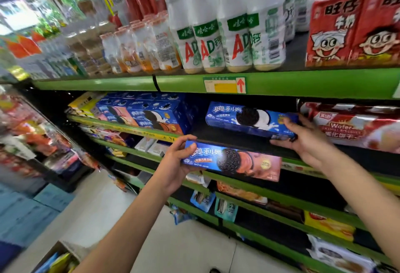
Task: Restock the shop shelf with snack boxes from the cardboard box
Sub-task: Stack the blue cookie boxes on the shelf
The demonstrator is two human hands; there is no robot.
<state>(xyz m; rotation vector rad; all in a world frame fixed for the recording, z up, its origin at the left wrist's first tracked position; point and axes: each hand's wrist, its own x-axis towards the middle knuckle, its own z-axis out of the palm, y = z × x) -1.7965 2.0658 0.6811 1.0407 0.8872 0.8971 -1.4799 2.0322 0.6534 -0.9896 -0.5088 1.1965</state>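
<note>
Two Oreo boxes are held at the green-edged shelf [281, 83].

Left of the gap on the shelf, a stack of Oreo boxes [155, 114] is seen. Below and in front of the shelf edge, a chocolate Oreo box [232, 161] is gripped at its left end by the left hand [176, 164]. Further right, a blue Oreo box [249, 119] on the shelf is clasped at its right end by the right hand [307, 140], beside the wafer packs [350, 125].

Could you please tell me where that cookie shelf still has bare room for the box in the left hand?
Bare shelf shows between the stacked blue cookie boxes and the blue box that the right hand holds. The left hand holds the pink-ended box in front of it. Right of that, wafer packs crowd the shelf.
</note>
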